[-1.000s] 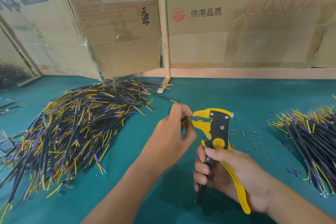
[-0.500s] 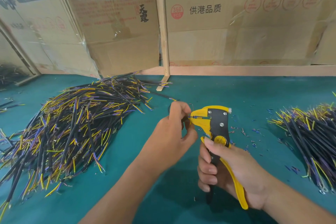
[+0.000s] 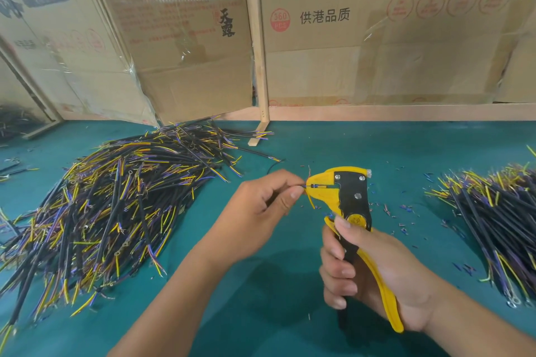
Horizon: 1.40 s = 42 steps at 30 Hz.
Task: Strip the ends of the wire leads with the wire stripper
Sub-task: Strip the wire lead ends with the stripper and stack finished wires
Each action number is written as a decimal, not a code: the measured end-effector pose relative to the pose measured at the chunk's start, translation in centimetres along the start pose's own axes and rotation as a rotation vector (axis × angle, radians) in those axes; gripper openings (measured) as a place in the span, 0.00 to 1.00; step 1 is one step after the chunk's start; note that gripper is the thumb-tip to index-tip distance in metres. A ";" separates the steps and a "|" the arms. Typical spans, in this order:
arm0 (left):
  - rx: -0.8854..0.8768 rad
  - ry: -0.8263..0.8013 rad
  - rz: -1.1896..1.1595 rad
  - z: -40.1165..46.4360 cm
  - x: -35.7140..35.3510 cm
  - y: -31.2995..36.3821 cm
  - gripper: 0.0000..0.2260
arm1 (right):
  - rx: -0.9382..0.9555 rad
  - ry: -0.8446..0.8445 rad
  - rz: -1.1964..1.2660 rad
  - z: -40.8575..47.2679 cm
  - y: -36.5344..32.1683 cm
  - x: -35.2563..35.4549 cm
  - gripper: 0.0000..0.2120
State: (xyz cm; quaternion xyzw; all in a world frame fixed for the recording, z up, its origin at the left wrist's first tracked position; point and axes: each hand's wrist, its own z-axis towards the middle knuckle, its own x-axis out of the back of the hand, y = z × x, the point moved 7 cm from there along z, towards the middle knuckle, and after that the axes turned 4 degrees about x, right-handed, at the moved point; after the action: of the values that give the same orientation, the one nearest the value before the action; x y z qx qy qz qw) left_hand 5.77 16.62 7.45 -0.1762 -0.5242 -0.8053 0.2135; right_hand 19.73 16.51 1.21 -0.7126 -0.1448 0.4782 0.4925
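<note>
Yellow insulation marks the wire lead (image 3: 301, 185), whose tip sits in the jaws of the wire stripper (image 3: 345, 197) over the green mat (image 3: 290, 284). The left hand (image 3: 261, 211) pinches the lead just beside the jaws; the right hand (image 3: 374, 272) is wrapped round the handles. A good strip likely wants the lead held straight and taut, then one firm squeeze. Unstripped leads (image 3: 110, 206) pile up to the left, another pile (image 3: 493, 211) to the right.

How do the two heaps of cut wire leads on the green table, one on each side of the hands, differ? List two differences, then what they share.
The left wire heap is larger and lies wholly in view; the right wire heap is smaller and runs off the frame edge. Insulation scraps lie scattered beside the right heap, not the left. Both hold black, yellow and purple leads.
</note>
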 end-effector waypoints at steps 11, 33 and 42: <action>-0.036 -0.003 0.127 0.0 0.4 0.2 0.09 | -0.002 -0.071 0.045 0.2 0.5 -0.2 0.21; -0.039 -0.027 0.131 0.0 0.4 0.2 0.08 | -0.002 0.104 -0.084 -0.1 0.1 0.5 0.24; -0.092 0.008 0.261 0.1 1.1 0.0 0.11 | 0.019 0.199 -0.186 -0.5 -0.5 0.8 0.27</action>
State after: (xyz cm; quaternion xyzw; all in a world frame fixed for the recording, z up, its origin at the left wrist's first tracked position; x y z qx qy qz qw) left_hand 4.86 16.55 8.00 -0.2493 -0.4586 -0.7944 0.3104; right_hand 20.73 17.00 1.26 -0.7355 -0.1561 0.3588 0.5531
